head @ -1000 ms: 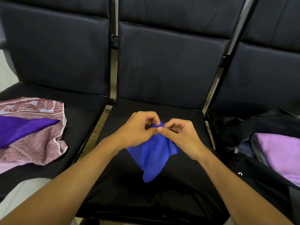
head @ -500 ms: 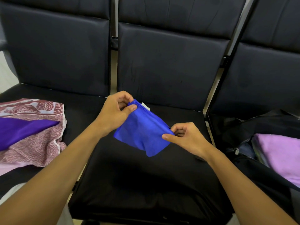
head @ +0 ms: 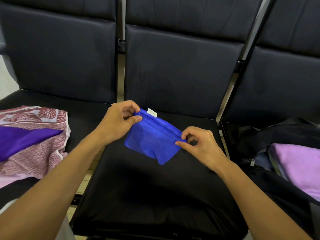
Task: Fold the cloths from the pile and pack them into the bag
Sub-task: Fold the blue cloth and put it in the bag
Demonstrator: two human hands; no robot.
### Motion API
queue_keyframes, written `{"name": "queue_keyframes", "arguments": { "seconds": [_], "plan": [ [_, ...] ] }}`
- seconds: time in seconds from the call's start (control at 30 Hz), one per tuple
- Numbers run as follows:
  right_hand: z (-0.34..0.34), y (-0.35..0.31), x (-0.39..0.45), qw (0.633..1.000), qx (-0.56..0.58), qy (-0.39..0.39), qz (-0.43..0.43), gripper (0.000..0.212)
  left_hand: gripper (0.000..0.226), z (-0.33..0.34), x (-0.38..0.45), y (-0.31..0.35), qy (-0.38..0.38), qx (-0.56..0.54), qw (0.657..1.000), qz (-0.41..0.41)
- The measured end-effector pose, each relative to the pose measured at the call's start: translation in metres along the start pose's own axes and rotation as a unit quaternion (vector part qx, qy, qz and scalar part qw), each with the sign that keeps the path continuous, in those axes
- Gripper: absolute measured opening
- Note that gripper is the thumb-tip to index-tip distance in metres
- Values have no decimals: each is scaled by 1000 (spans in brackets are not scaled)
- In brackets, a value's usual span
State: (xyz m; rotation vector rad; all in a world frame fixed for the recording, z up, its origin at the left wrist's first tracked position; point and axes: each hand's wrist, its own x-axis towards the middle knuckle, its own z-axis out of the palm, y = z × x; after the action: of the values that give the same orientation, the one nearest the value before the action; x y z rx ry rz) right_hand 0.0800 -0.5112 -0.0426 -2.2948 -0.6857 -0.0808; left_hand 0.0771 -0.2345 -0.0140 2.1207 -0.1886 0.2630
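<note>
A small blue cloth (head: 152, 141), folded double with a white tag at its top edge, hangs above the middle seat. My left hand (head: 119, 122) pinches its upper left corner and my right hand (head: 199, 144) pinches its upper right corner, so the top edge is stretched between them. The pile lies on the left seat: a red-and-white patterned cloth (head: 34, 151) with a purple cloth (head: 20, 141) on top. On the right seat stands an open black bag (head: 256, 137) with a folded lilac cloth (head: 301, 167) inside.
Three black padded seats in a row, with metal frame bars between them. The middle seat cushion (head: 155, 196) lies under the blue cloth. Pale tiled floor shows through the gap between the left and middle seats.
My hands moved apart from the middle, the left up and to the left, the right to the right. The bunched blue cloth now hangs stretched out and folded between them.
</note>
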Motion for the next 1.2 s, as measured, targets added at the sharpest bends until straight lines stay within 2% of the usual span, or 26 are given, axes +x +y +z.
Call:
{"name": "queue_keyframes", "arguments": {
  "seconds": [0.13,0.23,0.37,0.43,0.63,0.73,1.0,1.2],
  "plan": [
    [-1,-1,1,1000,8,7,-26,20,15,0,0,-2,-2,-2,1000,0],
    [1,1,0,999,-30,-19,-39,13,14,0,0,-3,0,1,1000,1],
    [3,0,1,998,-53,-8,-35,11,13,-2,1,-5,6,1,1000,10],
    [4,-3,1,999,-37,11,-17,12,12,-3,1,-5,12,1,1000,14],
    [11,-9,3,985,100,62,123,15,12,-2,1,0,27,-17,999,36],
    [11,-9,3,971,161,70,165,5,11,-2,0,2,20,-25,998,47],
    [11,-12,3,973,145,79,163,21,14,-1,-1,4,8,-19,998,60],
    [14,-11,3,977,117,58,169,29,13,1,-2,4,4,-18,998,61]
  ]
}}
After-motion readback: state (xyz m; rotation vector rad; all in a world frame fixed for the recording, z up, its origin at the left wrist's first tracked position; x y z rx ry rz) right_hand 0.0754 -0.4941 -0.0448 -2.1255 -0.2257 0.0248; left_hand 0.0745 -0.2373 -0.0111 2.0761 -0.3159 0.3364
